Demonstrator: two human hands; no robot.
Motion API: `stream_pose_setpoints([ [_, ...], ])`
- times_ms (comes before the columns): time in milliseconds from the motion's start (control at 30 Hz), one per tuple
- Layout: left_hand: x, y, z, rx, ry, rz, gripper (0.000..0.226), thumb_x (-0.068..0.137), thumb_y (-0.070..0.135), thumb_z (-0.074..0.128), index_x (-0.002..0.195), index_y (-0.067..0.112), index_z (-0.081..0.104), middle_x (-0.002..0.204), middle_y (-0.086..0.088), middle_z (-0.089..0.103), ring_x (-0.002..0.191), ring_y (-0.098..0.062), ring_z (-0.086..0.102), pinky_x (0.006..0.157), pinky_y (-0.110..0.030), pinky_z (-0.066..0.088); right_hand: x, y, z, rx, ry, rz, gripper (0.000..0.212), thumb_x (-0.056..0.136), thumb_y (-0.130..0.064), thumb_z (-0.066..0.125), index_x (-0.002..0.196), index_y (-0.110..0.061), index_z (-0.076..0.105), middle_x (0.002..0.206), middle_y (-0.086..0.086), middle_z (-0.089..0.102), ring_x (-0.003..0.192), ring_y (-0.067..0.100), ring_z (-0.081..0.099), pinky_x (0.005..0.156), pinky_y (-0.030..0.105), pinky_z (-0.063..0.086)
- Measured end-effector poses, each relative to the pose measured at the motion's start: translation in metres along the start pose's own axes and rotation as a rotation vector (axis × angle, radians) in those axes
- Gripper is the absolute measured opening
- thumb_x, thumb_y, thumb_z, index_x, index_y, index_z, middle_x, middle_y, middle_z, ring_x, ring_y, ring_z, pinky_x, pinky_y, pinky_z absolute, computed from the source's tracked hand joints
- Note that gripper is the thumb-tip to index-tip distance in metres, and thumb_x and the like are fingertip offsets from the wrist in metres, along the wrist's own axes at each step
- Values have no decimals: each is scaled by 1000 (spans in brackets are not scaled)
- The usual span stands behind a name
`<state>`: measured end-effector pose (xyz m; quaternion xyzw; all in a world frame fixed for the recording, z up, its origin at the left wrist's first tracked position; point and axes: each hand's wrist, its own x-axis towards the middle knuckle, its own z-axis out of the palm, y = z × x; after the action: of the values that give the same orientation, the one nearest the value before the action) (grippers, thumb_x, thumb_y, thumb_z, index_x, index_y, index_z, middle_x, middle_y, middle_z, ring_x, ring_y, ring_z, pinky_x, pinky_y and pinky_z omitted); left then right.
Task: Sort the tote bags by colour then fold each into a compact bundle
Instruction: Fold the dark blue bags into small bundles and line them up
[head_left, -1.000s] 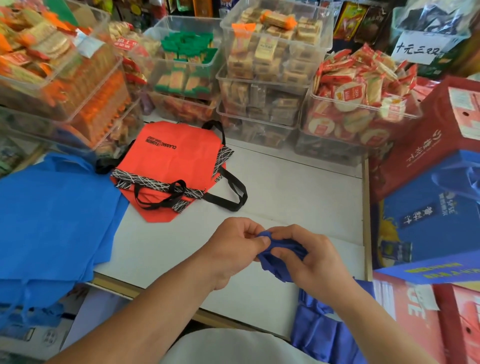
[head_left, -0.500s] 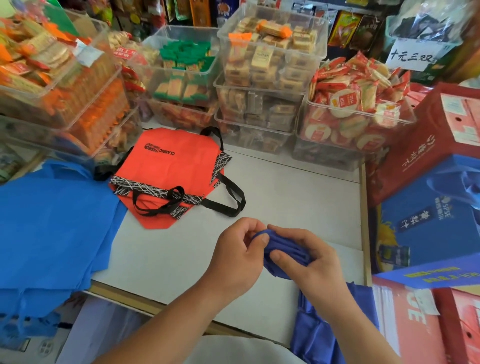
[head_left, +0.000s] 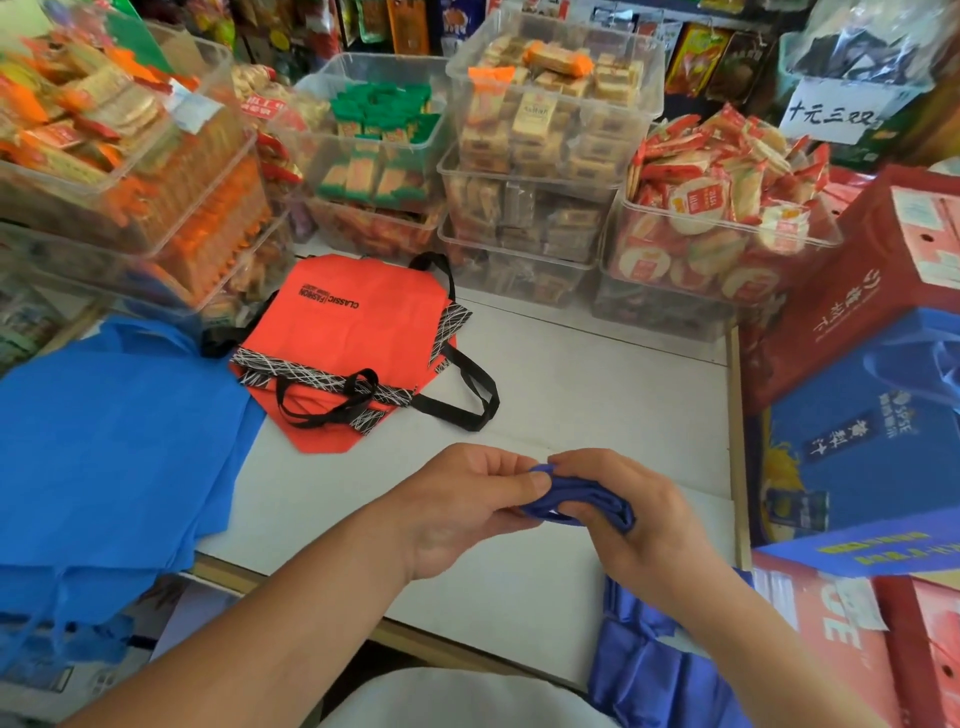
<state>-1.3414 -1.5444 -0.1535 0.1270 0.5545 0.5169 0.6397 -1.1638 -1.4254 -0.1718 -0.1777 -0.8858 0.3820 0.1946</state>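
my left hand (head_left: 467, 506) and right hand (head_left: 631, 514) both pinch the half-folded blue bag (head_left: 582, 500); next i judge another tight fold toward me.

Your white counter (head_left: 597, 374): clear snack bins (head_left: 550, 119) stacked at back, red carton (head_left: 857, 291) and blue carton (head_left: 857, 457) right (handwritten sign (head_left: 831, 111) behind).

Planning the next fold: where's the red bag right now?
In the head view, the red bag lies on the white table, left of centre, between the blue bags on its left and the clear snack bins behind it.
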Motion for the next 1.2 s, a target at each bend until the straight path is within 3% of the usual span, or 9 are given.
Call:
stream_pose_setpoints([
  [100, 3, 0, 4, 139, 64, 19, 13, 99, 5, 64, 108, -4, 67, 100, -15, 71, 96, -20, 70, 99, -41, 58, 3, 2, -3, 29, -71, 40, 31, 91, -13, 65, 121, -21, 68, 118, -16, 69, 106, 12, 69, 87, 31, 56],
  [300, 13, -1, 16, 743, 304, 223, 3, 97, 18, 64, 95, 20, 67, 87, 1, 69, 78, -11, 64, 80, -34, 59, -2, 1, 5, 89, -68, 242, 27, 95, -10, 68, 116, -26, 65, 108, -20, 71, 103, 6, 68, 86, 18, 51],
  [467, 13, -8, 28, 1152, 365, 310, 4, 100, 23, 53, 99, 21, 57, 99, 5, 58, 89, -19, 60, 80, -41, 54, -3, 3, 23, -92, -83, 320, 19, 94, -35, 53, 113, -32, 57, 103, -17, 67, 92, 9, 66, 78, 37, 56],
  [600, 16, -14, 30, 966, 410, 363, 10, 103, 23, 53, 107, 23, 61, 106, 7, 62, 95, -13, 62, 85, -36, 54, -2, -2, 26, -145, 16, 324, 26, 92, -42, 49, 113, -28, 57, 98, -14, 69, 87, 11, 67, 71, 39, 57],
  [767, 6, -21, 39, 545, 301, 347, 27, 100, 10, 59, 113, 33, 64, 104, 14, 68, 98, 4, 62, 81, -12, 50, -4, -1, 25, -41, 47, 441, 24, 89, -45, 49, 111, -36, 50, 101, -10, 71, 90, 15, 70, 73, 45, 59],
  [867, 6, -29, 40, 508, 384, 406, 32, 96, 13, 66, 123, 29, 64, 108, 12, 67, 101, -1, 63, 87, -18, 54, -4, -3, 21, 128, 74, 484, 21, 94, -27, 64, 108, -37, 52, 102, -13, 73, 96, 14, 72, 79, 43, 61],
  [1033, 3, -32, 36, 387, 454, 467, 30, 93, 11, 70, 117, 28, 67, 107, 11, 66, 98, -4, 65, 90, -27, 57, -9, -13, 14, 317, 152, 549, 21, 93, -11, 72, 104, -27, 64, 94, -19, 73, 88, 6, 71, 74, 20, 56],
  [1133, 1, -31, 26, 568, 454, 539, 33, 92, 20, 74, 121, 33, 65, 122, 19, 59, 116, -2, 58, 96, -19, 49, -10, -18, 10, 492, 226, 606, 11, 95, -17, 71, 103, -22, 67, 96, -9, 75, 87, 14, 72, 73, 27, 59],
  [1200, -2, -27, 22, 433, 277, 390, 32, 94, 21, 73, 124, 31, 66, 122, 17, 67, 118, -5, 62, 100, -25, 51, -11, -20, 6, 609, 242, 652, 10, 95, -24, 71, 103, -18, 67, 98, 0, 76, 91, 24, 73, 77, 40, 62],
])
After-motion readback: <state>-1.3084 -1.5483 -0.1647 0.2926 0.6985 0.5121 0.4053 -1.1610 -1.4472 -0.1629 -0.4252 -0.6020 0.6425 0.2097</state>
